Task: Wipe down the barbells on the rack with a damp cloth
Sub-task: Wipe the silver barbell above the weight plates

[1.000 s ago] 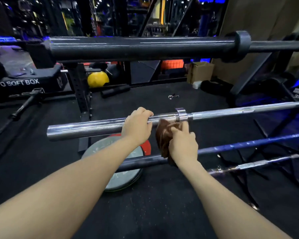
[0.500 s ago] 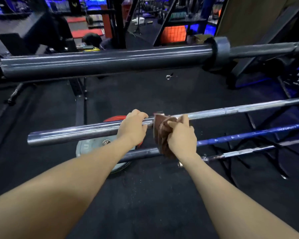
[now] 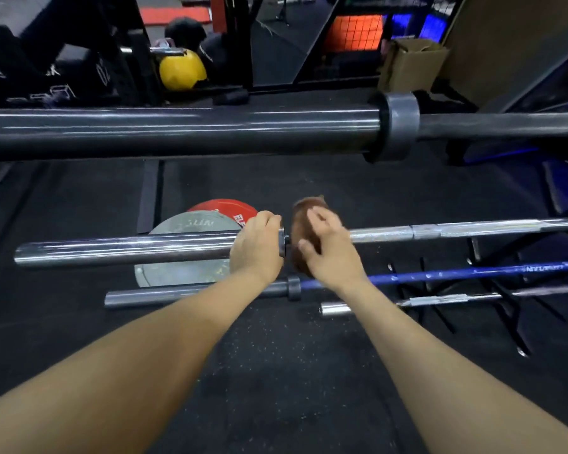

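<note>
A chrome barbell (image 3: 440,231) lies across the rack at mid height. My left hand (image 3: 256,247) grips its thick sleeve right beside the collar. My right hand (image 3: 328,253) holds a brown cloth (image 3: 304,221) wrapped round the thin shaft just right of the collar; the hand is blurred. A dark barbell (image 3: 184,132) with a grey collar runs across higher up and nearer to me. Below the chrome bar lie a blue-shafted barbell (image 3: 466,273) and another chrome bar (image 3: 440,299).
A grey weight plate (image 3: 181,276) and a red plate (image 3: 220,206) lie on the black rubber floor under the bars. A yellow ball (image 3: 181,72), a cardboard box (image 3: 410,63) and black soft boxes stand at the back. The rack's black legs (image 3: 505,319) spread on the right.
The view has tilted down and closer. My right hand has slid the cloth a little along the shaft by the collar. My left hand keeps its grip on the sleeve.
</note>
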